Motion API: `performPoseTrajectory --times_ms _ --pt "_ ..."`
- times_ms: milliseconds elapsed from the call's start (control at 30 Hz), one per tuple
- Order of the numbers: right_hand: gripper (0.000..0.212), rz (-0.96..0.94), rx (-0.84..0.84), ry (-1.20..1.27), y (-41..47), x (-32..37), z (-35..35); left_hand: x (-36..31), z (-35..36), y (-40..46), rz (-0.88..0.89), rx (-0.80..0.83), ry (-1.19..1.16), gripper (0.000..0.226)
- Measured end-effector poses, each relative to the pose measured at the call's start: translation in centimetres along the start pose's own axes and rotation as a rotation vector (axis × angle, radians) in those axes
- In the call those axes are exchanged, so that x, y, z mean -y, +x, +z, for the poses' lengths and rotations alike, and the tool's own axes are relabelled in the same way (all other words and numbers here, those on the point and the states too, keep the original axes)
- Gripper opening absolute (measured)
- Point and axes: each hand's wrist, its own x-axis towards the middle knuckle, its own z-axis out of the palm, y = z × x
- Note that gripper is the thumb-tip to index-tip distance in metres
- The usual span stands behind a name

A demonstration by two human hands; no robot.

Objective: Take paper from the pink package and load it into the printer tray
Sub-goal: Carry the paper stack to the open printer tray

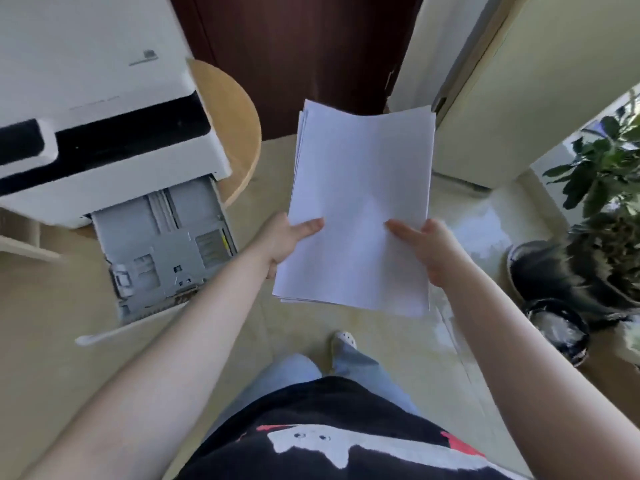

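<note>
I hold a stack of white paper in front of me with both hands, above the floor. My left hand grips its lower left edge, thumb on top. My right hand grips the lower right edge the same way. The white printer stands at the left. Its grey paper tray is pulled out toward me and holds no paper. The paper is to the right of the tray, apart from it. The pink package is not in view.
The printer rests on a round wooden table. A dark brown door is straight ahead. A potted plant in a dark pot stands at the right. The floor is pale tile.
</note>
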Motion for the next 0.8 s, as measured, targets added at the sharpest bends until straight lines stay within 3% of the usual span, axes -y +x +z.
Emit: performPoseTrajectory --times_ms 367,433,600,800 --pt "0.024 -0.172 0.349 -0.323 5.5 -0.8 12.9 5.5 -8.9 -4.4 0.045 -0.529 -0.295 0.033" --pt "0.034 -0.252 0.354 -0.423 5.5 -1.3 16.3 6.2 -11.3 -4.9 0.056 -0.61 -0.347 0.033" --pt "0.034 -0.39 0.314 -0.416 4.9 -1.5 24.7 7.0 -17.1 -4.8 0.104 -0.75 -0.418 0.031" --pt "0.035 -0.376 0.207 -0.203 4.9 -2.3 33.3 8.2 -24.5 -3.3 0.156 -0.729 -0.471 0.04"
